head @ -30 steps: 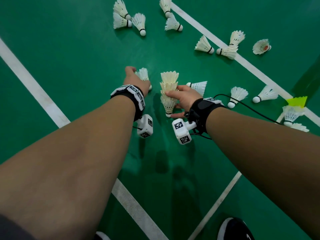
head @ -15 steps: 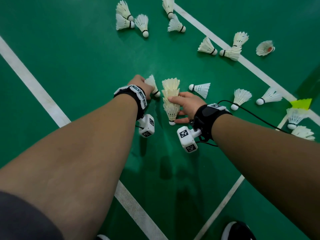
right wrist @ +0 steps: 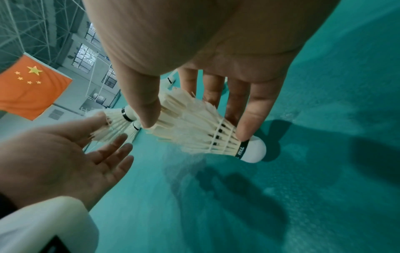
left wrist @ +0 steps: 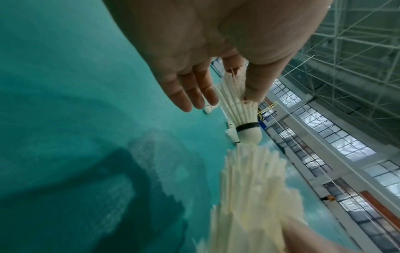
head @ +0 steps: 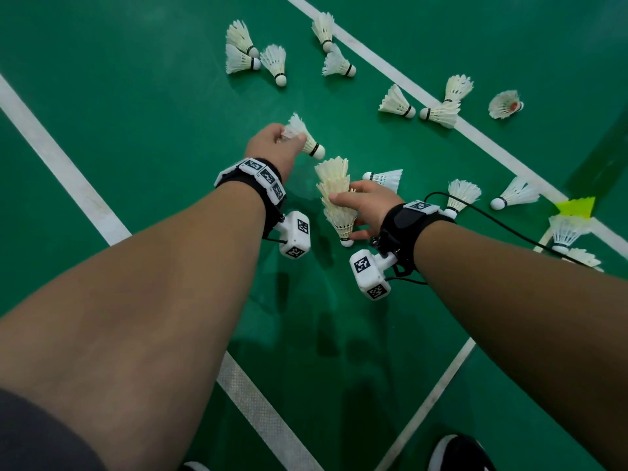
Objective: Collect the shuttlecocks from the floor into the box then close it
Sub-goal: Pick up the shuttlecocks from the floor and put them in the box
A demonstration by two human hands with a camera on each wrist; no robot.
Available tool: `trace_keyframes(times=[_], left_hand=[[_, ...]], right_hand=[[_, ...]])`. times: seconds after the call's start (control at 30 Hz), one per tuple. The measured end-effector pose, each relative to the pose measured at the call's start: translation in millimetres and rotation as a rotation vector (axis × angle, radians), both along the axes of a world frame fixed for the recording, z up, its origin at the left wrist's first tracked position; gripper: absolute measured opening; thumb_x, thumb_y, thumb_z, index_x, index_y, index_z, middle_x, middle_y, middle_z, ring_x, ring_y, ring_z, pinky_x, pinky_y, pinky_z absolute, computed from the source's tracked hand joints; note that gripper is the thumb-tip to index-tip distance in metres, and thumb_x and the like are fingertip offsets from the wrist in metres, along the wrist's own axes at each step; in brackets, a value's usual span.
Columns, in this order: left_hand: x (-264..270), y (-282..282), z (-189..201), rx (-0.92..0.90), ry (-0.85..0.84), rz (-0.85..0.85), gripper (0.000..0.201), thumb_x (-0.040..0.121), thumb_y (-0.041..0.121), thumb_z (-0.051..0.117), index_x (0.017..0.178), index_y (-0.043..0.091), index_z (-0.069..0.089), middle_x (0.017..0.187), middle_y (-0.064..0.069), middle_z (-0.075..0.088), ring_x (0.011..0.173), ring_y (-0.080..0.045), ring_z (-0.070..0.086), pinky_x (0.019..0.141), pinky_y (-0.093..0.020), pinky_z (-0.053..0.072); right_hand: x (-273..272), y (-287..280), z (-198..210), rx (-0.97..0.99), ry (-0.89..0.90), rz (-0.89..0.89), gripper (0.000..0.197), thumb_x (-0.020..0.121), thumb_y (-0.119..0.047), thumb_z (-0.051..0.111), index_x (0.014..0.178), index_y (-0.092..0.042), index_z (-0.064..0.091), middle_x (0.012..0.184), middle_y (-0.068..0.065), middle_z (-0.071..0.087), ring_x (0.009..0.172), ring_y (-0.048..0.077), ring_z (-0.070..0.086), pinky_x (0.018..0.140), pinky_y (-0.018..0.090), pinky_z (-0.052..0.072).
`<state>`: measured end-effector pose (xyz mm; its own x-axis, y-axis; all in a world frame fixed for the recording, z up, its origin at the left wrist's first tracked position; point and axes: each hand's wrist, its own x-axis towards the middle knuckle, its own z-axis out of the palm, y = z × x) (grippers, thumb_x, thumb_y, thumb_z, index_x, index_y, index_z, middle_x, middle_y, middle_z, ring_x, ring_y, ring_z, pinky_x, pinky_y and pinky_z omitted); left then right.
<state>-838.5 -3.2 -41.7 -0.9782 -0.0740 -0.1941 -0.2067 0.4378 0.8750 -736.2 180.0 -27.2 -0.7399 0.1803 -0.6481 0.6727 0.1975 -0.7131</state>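
1. Here we see the left hand [head: 272, 144] pinching a single shuttlecock [head: 304, 137] by its feathers between thumb and forefinger, the other fingers straight, cork pointing right.
2. We find the right hand [head: 368, 207] clamped by thumb and fingers around a nested stack of shuttlecocks [head: 336, 198], cork end nearest us.
3. The single shuttlecock's cork sits just beyond the stack's open feather end; we cannot tell whether they touch.
4. More loose shuttlecocks [head: 396, 103] lie scattered on the green floor [head: 136, 96], far and right.
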Motion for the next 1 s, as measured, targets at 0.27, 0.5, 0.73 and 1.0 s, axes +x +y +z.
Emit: trace_keyframes(times=[0.27, 0.5, 0.73, 1.0], left_hand=[[14.4, 28.3, 28.7, -0.102, -0.194, -0.187, 0.037, 0.080, 0.048, 0.059, 0.094, 0.015, 0.063, 0.085, -0.003, 0.063, 0.087, -0.030, 0.064, 0.083, -0.041, 0.058], [22.5, 41.9, 34.7, 0.155, -0.227, -0.013, 0.091, 0.067, 0.076, 0.068, 0.142, 0.031, 0.045, 0.135, -0.007, 0.058, 0.113, -0.031, 0.067, 0.102, -0.051, 0.055], [23.6, 55.5, 22.0, 0.227, -0.424, 0.122, 0.152, 0.017, 0.102, 0.069, 0.138, 0.011, 0.061, 0.127, -0.014, 0.072, 0.109, -0.035, 0.072, 0.102, -0.052, 0.055], [34.5, 61.7, 13.8, 0.334, -0.665, -0.055, 0.142, 0.026, 0.094, 0.076, 0.150, 0.027, 0.052, 0.141, -0.013, 0.059, 0.122, -0.038, 0.062, 0.108, -0.061, 0.043]], right_hand=[[5.2, -4.1, 17.5, 0.029, 0.063, 0.073, 0.061, 0.087, -0.035, 0.084, 0.141, -0.022, 0.059, 0.121, 0.000, 0.069, 0.102, 0.020, 0.073, 0.082, 0.048, 0.067], [9.2, 4.4, 22.3, 0.012, 0.079, 0.051, 0.067, 0.085, -0.034, 0.087, 0.144, -0.023, 0.056, 0.111, -0.010, 0.062, 0.094, 0.007, 0.063, 0.084, 0.050, 0.066], [14.8, 16.3, 22.1, -0.046, 0.092, -0.007, 0.068, 0.081, -0.034, 0.090, 0.141, -0.030, 0.059, 0.123, -0.006, 0.064, 0.105, 0.016, 0.068, 0.081, 0.049, 0.067], [10.3, 12.1, 9.9, -0.058, 0.147, -0.023, 0.074, 0.082, -0.031, 0.090, 0.148, -0.028, 0.056, 0.134, 0.001, 0.063, 0.108, 0.017, 0.072, 0.080, 0.040, 0.068]])
